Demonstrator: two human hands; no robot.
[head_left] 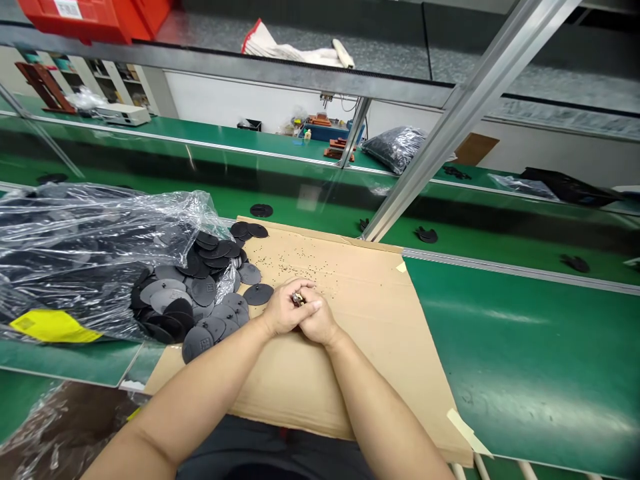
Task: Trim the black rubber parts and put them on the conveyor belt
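Note:
My left hand (283, 311) and my right hand (320, 320) meet above the cardboard sheet (370, 333), fingers closed against each other. A small shiny metal piece (299, 299) shows between them. Most of it is hidden by the fingers, so its kind is unclear. Left of my hands lies a loose heap of flat black plastic discs (204, 291), some with a small knob in the middle. One black disc (258, 294) lies on the cardboard close to my left hand. Tiny black bits (285, 269) are scattered just beyond my fingers.
A clear plastic bag (90, 227) full of black discs lies at the left, with a yellow label (55, 326). Several black parts rest on the green belt (310, 203) behind. A slanted metal post (470, 120) rises at the cardboard's far right corner. Overhead, a shelf holds a red bin (100, 17).

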